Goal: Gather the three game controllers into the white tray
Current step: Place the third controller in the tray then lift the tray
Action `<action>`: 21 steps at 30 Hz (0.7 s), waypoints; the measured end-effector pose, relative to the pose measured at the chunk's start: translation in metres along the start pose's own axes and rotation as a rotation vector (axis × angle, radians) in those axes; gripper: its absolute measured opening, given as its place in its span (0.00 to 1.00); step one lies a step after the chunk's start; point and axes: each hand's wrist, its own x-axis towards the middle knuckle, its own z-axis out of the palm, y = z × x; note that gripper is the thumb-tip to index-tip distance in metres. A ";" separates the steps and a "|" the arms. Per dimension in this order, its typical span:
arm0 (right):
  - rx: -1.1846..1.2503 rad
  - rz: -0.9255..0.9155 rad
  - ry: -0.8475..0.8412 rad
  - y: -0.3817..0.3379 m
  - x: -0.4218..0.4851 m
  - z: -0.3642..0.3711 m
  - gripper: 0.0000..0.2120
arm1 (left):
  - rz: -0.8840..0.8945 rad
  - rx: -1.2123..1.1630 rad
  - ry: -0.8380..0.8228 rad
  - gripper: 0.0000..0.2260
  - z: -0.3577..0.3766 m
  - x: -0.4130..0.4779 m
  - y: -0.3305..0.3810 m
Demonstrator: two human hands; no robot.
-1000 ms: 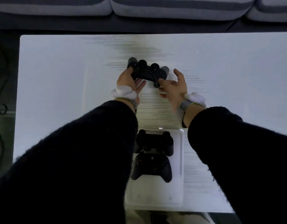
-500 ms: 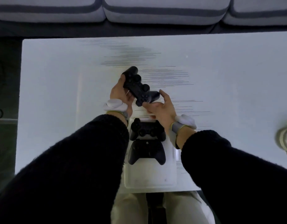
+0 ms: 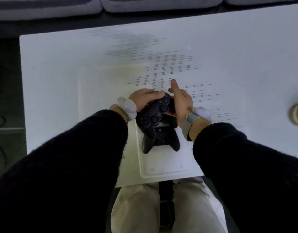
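Observation:
I hold a black controller [image 3: 155,113] tilted over the far end of the white tray [image 3: 165,167]. My left hand [image 3: 143,98] grips its far left side from above. My right hand [image 3: 180,101] holds its right grip, index finger sticking out. Under it a second black controller [image 3: 171,123] lies in the tray, mostly hidden. A third black controller [image 3: 161,140] lies just nearer to me in the tray, handles towards me. The near half of the tray is bare.
The tray sits at the near edge of a white table [image 3: 61,81]. A grey sofa [image 3: 145,4] runs along the far side. A pale round object [image 3: 297,115] stands at the right edge. My knees [image 3: 141,207] are below the table's edge.
Both hands have brought the held controller from the middle of the table back towards me, turning it, until it hangs over the two controllers in the tray.

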 end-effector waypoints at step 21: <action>-0.217 0.017 -0.021 0.087 -0.032 -0.057 0.35 | -0.248 -0.335 0.201 0.12 0.035 -0.067 -0.076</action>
